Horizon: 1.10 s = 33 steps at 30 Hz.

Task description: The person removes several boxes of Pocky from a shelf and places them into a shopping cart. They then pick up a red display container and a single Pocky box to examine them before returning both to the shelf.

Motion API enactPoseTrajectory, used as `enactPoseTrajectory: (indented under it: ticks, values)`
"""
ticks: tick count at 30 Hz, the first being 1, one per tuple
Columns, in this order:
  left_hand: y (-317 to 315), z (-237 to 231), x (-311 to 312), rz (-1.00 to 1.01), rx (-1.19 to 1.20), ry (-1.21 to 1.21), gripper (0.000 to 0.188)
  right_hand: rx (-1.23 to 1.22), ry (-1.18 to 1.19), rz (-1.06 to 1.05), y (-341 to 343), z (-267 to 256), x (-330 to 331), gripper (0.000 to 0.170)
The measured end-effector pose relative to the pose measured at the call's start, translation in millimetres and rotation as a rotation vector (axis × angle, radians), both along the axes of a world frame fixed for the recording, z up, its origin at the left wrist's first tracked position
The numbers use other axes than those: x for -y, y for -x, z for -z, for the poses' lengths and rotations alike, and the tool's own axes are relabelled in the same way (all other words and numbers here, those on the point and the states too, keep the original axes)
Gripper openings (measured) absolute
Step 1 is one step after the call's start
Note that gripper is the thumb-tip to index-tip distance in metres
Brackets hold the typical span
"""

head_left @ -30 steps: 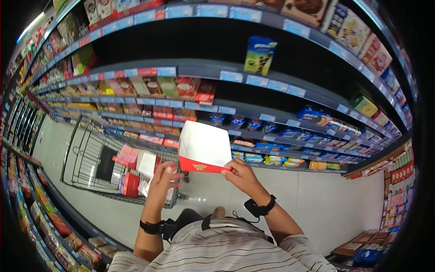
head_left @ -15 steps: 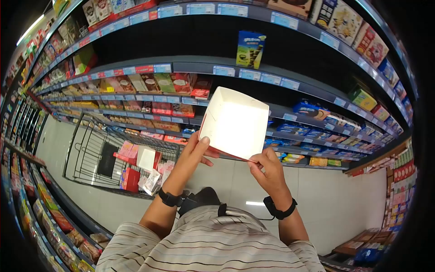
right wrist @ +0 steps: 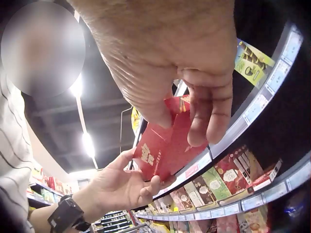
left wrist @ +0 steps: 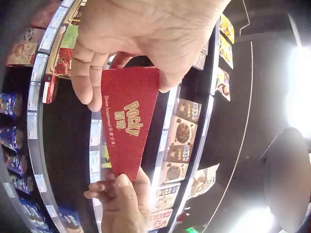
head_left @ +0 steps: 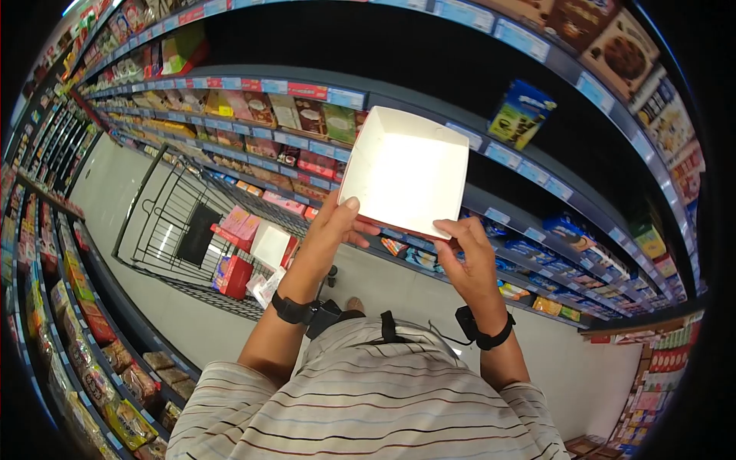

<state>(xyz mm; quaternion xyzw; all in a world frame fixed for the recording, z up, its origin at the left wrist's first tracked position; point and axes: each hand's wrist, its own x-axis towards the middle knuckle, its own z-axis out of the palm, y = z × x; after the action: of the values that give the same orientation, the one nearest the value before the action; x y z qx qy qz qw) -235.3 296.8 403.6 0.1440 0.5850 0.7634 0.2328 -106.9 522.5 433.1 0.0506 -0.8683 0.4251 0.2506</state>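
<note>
A red cardboard display tray [head_left: 405,169] with a bare white inside is held up in front of the shelves, its open side toward the head camera. My left hand [head_left: 331,228] grips its left lower edge, thumb on the rim. At the right lower corner, my right hand [head_left: 469,257] pinches the cardboard between thumb and fingers. The left wrist view shows a slanted red side [left wrist: 129,119] printed "Pocky" in gold, with a hand at each end. More of the red outside [right wrist: 170,145] is visible below the right hand in the right wrist view.
A wire shopping cart [head_left: 180,230] stands at the left, with pink and red boxes [head_left: 234,276] in it. Ahead are shelves of boxed snacks, among them a blue and green box [head_left: 521,115] standing alone. Another stocked shelf [head_left: 84,330] lines the left side.
The left hand, apart from the tray at first, has taken hold of its left side. The tray has risen and tipped its white inside toward the head camera. The head view has turned.
</note>
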Motion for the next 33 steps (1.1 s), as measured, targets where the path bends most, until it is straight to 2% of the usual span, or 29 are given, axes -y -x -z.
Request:
enactPoseTrajectory:
  ticks: [5,11,19,26,29,32,33]
  values:
    - [26,11,13,0.012,-0.029,0.044,0.072,0.019,-0.037,0.004,28,9,10,0.025]
    - [38,10,28,0.026,-0.047,0.089,0.073,0.076,-0.029,-0.030,45,19,9,0.024]
    - [49,12,35,-0.091,-0.058,0.088,0.072,0.099,-0.034,-0.135,80,17,4,0.023]
    - [69,17,43,-0.176,-0.108,0.080,0.079,0.096,0.080,-0.187,106,8,11,0.025]
    - [81,12,45,-0.066,-0.197,-0.145,0.078,0.042,0.027,-0.265,120,13,-4,0.018]
    - [90,-7,46,-0.160,-0.324,-0.143,0.074,0.253,0.658,-0.317,124,12,-7,0.013]
    - [95,-7,49,-0.194,-0.331,-0.130,0.070,0.279,0.703,-0.345,125,11,-9,0.011]
